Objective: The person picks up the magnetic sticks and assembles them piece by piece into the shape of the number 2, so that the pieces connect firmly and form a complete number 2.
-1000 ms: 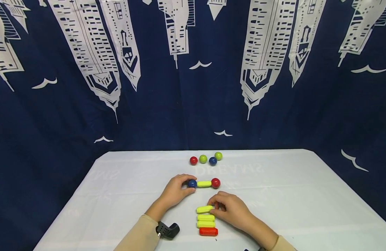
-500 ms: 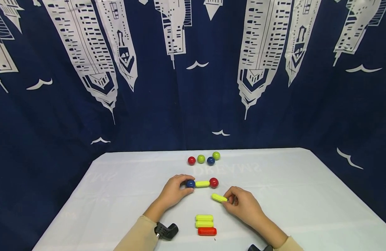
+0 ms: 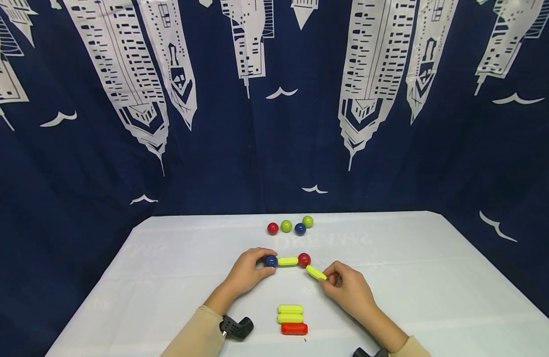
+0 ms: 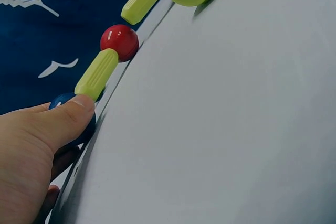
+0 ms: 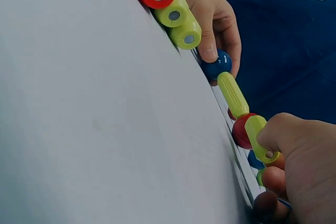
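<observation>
Thumb and fingers of my left hand (image 3: 249, 270) grip a blue ball (image 3: 271, 261). A yellow-green magnetic rod (image 3: 288, 261) joins that ball to a red ball (image 3: 304, 260), making a straight row on the table. My right hand (image 3: 350, 287) pinches another yellow-green magnetic rod (image 3: 316, 272) by its near end, slanting down to the right. Its far tip is at the red ball's lower right; whether they touch I cannot tell. In the right wrist view a metal disc shows in the end of the held rod (image 5: 255, 132).
Two yellow-green rods (image 3: 290, 314) and a red rod (image 3: 294, 328) lie stacked in a row between the forearms. Behind the joined row sit a loose red ball (image 3: 272, 228), a second blue ball (image 3: 300, 229) and two green balls (image 3: 286, 226). A dark printed curtain (image 3: 256, 148) hangs behind the white table (image 3: 167, 277).
My right hand has picked the top yellow-green rod off the row of rods and carried it up and right to the red ball. The left hand keeps its grip on the blue ball.
</observation>
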The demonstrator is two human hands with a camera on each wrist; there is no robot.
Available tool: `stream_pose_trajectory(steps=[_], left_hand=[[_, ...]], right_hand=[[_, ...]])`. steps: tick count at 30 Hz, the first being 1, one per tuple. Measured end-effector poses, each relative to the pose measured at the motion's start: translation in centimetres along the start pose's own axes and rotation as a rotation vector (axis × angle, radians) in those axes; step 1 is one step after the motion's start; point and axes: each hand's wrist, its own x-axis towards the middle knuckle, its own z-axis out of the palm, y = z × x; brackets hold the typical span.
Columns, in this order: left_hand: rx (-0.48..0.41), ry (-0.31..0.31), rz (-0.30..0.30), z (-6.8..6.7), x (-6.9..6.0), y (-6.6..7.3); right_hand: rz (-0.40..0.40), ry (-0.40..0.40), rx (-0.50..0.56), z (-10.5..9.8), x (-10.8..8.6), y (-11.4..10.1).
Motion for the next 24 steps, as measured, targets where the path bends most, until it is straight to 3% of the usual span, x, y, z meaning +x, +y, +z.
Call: stream_pose_trajectory(steps=[18,24], left_hand=[[0.017,0.020,0.033,0.04,0.06,-0.07],[0.021,0.015,0.026,0.08,-0.02,-0.18]], right_hand=[[0.015,-0.001,-0.030,0.25,0.24,0.35],[0.003,-0.061,-0.074,0.19,0.14,0.25]])
